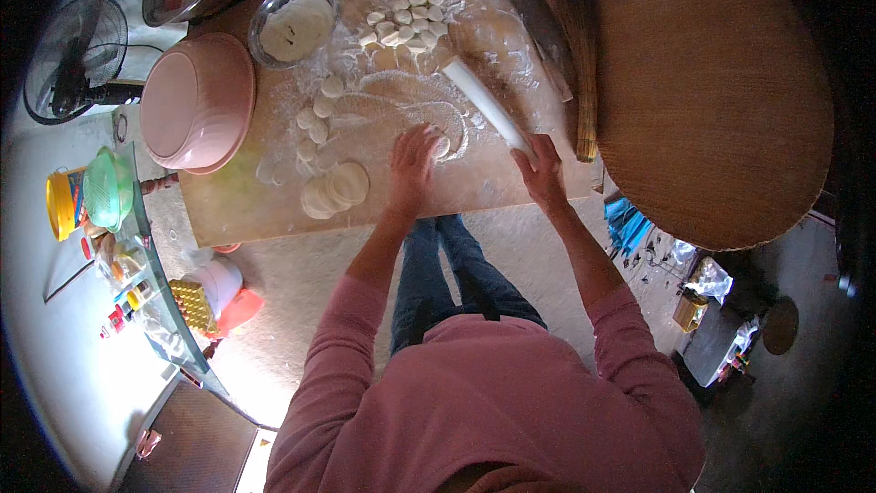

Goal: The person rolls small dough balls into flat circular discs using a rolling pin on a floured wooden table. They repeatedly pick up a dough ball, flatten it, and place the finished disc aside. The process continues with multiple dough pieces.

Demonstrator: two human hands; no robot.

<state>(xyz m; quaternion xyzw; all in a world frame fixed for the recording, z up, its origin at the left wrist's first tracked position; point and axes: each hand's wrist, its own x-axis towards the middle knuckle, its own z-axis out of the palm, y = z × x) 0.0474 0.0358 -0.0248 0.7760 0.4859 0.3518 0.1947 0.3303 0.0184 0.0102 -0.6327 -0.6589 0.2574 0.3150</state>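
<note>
On the floury wooden board [274, 205], my left hand [415, 162] lies with its fingers stretched out. A small round dough piece [442, 145] shows at its fingertips, partly hidden by them. My right hand [545, 169] is wrapped around the near end of a white rolling pin [484, 99], which slants away to the far left. Thin round dough wrappers [347, 184] overlap left of my left hand. Beyond them several flattened dough pieces [319, 108] form a loose row. A cluster of small dough lumps [411, 18] rests at the far side.
At the board's left are a pink upturned basin [196, 100] and a metal bowl of flour [297, 27]. A wide dark blade [534, 23] lies at the far right, beside a bundle of stalks [584, 82]. A large round woven tray [716, 100] stands beyond that.
</note>
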